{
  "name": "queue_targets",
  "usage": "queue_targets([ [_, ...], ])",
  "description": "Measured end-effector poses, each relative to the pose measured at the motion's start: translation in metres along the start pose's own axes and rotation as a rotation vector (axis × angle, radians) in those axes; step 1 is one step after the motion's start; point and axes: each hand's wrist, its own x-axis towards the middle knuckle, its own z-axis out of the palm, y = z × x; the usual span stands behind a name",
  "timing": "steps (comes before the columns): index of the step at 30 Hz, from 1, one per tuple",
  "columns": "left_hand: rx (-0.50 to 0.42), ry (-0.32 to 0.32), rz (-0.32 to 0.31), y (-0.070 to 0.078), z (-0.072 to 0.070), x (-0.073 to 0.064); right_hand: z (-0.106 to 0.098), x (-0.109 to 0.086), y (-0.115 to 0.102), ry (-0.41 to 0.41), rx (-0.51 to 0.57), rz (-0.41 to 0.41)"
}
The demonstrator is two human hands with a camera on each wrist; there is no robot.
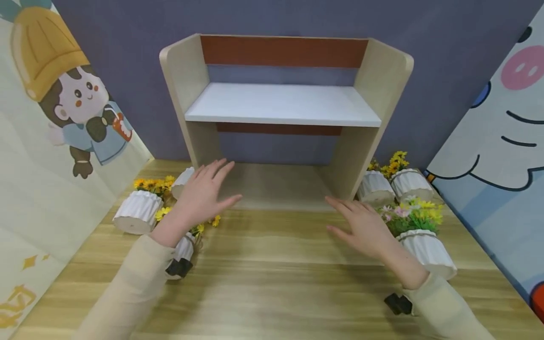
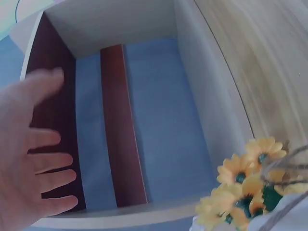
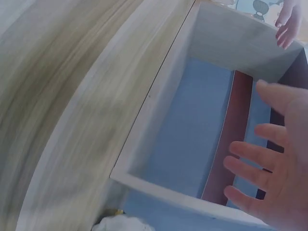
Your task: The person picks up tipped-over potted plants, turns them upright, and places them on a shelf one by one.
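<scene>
A small two-tier shelf unit stands at the back of the table, with pale side panels [image 1: 384, 80], a white middle shelf [image 1: 280, 104] and reddish-brown back strips [image 1: 284, 50]. My left hand [image 1: 205, 191] hovers before its lower left side, fingers spread and holding nothing. Over the table at the lower right front, my right hand [image 1: 363, 226] is also spread, with nothing in it. In the left wrist view, the left hand [image 2: 33, 159] overlaps the dark back strip. The right wrist view shows the right hand [image 3: 269, 159] with parted fingers in front of the unit.
On the left are white pots [image 1: 137, 212] with yellow flowers [image 1: 155, 184], one partly behind my left arm. At right, several more white pots [image 1: 427, 252] hold yellow and pink flowers [image 1: 412, 217]. The wooden table [image 1: 272, 293] meets printed side walls and a dark back wall.
</scene>
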Motion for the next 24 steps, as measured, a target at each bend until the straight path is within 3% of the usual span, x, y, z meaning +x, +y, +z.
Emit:
queue_targets([
  [5,-0.029,0.121,-0.066,-0.01,-0.011,0.004,-0.009,-0.007,0.007,0.078,-0.026,0.068],
  [8,-0.067,0.188,-0.137,-0.018,-0.017,0.005,-0.015,-0.012,0.011,0.111,-0.031,0.1],
  [14,-0.153,0.332,-0.277,-0.033,-0.027,0.011,-0.028,-0.025,0.018,0.103,-0.023,0.212],
  [17,-0.215,0.358,-0.347,-0.041,-0.03,0.016,-0.031,-0.031,0.023,0.074,-0.005,0.278],
  [24,-0.347,0.352,-0.493,-0.052,-0.037,0.031,-0.039,-0.045,0.036,-0.01,-0.003,0.419],
])
